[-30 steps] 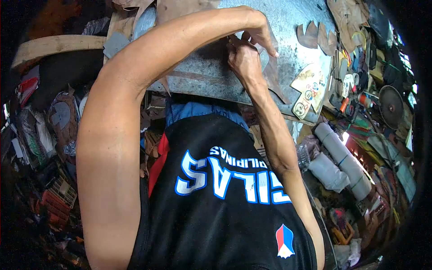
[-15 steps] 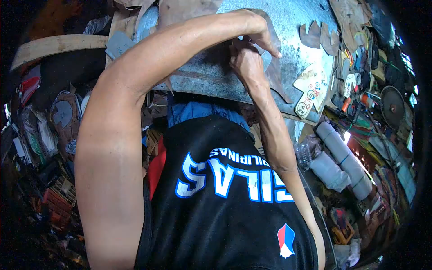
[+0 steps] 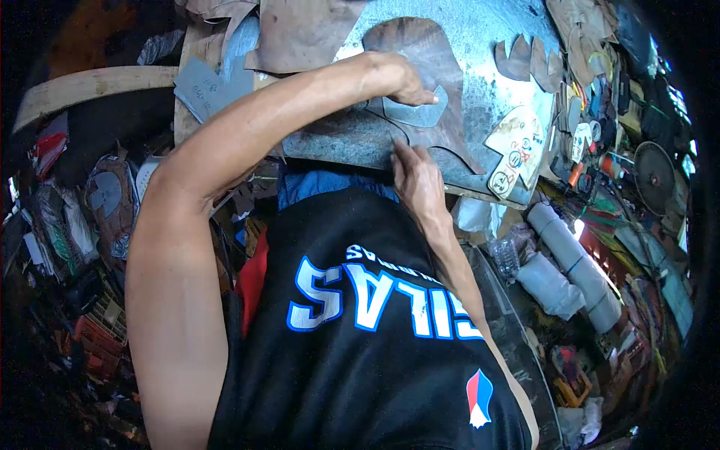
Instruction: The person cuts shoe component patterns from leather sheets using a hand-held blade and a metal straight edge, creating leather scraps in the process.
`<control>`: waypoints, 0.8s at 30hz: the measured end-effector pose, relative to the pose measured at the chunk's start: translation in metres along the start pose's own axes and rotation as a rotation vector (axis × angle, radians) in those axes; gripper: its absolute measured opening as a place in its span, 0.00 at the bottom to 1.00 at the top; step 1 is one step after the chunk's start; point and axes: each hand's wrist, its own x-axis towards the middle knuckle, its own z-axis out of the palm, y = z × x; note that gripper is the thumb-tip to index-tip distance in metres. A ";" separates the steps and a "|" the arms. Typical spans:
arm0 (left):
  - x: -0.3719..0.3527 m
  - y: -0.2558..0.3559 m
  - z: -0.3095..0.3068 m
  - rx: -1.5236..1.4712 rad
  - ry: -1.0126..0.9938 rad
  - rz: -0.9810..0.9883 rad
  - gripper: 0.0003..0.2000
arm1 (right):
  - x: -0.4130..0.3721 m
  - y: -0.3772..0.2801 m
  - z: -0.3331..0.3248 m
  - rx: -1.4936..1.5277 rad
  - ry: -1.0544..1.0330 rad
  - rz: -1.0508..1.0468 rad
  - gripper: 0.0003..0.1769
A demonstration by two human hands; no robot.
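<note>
left hand [image 3: 401, 79] lies flat, fingers apart, pressing a grey pattern [image 3: 420, 115] onto brown leather [image 3: 424, 45] on the desk [image 3: 330, 135]. right hand [image 3: 416, 180] sits at the leather's near edge, close to the desk's front edge, fingers drawn together; whether they pinch anything i cannot tell. a strip of bare desk shows right of the leather; beyond it cut pieces [image 3: 517, 60] and a printed card [image 3: 517, 146] crowd the right edge

Brown cut pieces [image 3: 525, 58] are laid side by side on the metal sheet [image 3: 487, 26]; a printed card pattern [image 3: 516, 146] is set at its edge; white rolls [image 3: 562, 262] are piled below; a wooden plank [image 3: 90, 82] is seen at left.
</note>
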 end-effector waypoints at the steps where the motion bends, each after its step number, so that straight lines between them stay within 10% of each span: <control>1: -0.004 0.000 0.000 0.020 0.040 -0.004 0.35 | -0.009 0.006 -0.002 0.087 0.053 -0.071 0.16; 5: -0.002 -0.024 0.042 0.096 0.446 0.180 0.10 | -0.015 0.011 -0.036 0.182 0.043 -0.074 0.16; 11: -0.006 -0.028 0.081 0.141 0.669 0.129 0.16 | 0.050 0.042 -0.049 -0.008 -0.152 -0.473 0.16; 24: 0.005 -0.015 0.114 -0.054 0.752 -0.115 0.30 | 0.076 0.050 -0.046 -0.154 -0.280 -0.592 0.15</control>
